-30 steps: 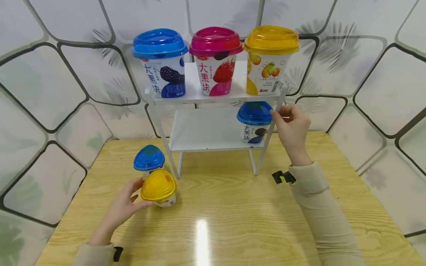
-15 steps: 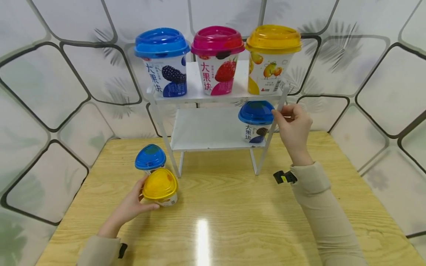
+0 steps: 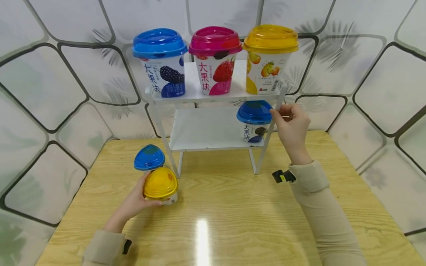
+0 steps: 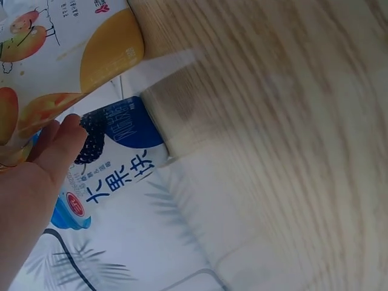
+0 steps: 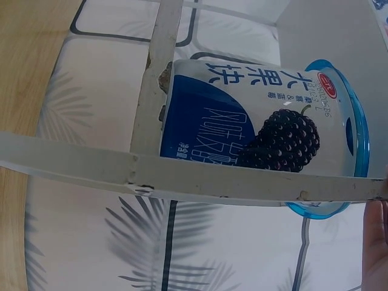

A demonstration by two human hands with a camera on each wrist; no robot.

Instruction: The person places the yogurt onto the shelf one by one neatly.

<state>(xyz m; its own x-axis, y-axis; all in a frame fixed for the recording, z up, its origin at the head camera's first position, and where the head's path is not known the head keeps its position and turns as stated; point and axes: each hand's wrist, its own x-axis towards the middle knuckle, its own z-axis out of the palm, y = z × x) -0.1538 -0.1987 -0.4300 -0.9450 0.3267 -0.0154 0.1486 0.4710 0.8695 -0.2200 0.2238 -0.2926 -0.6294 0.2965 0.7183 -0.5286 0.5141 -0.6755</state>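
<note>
My left hand (image 3: 133,203) holds a yellow-lidded yogurt cup (image 3: 161,183) at the table's left, thumb along its near side. Fruit pictures on that cup's wall show in the left wrist view. Close behind it stands a blue-lidded yogurt cup (image 3: 149,157), its blackberry label (image 4: 124,151) visible past my fingers. With thumb and fingers, my right hand (image 3: 293,129) pinches the right upright of a white two-tier rack (image 3: 206,127). Just inside that upright, another blue-lidded cup (image 3: 254,122) stands on the lower shelf; in the right wrist view the rack's bar (image 5: 242,182) crosses in front of it.
On the rack's top shelf stand three larger-looking cups: blue-lidded (image 3: 163,62), pink-lidded (image 3: 216,61) and yellow-lidded (image 3: 270,61). Below lies a wooden table (image 3: 226,207). Patterned wall panels (image 3: 376,88) surround it at the back and sides.
My left hand has moved forward and right and closed round the yellow-lidded cup, which has shifted slightly. My right hand stays at the rack's upright.
</note>
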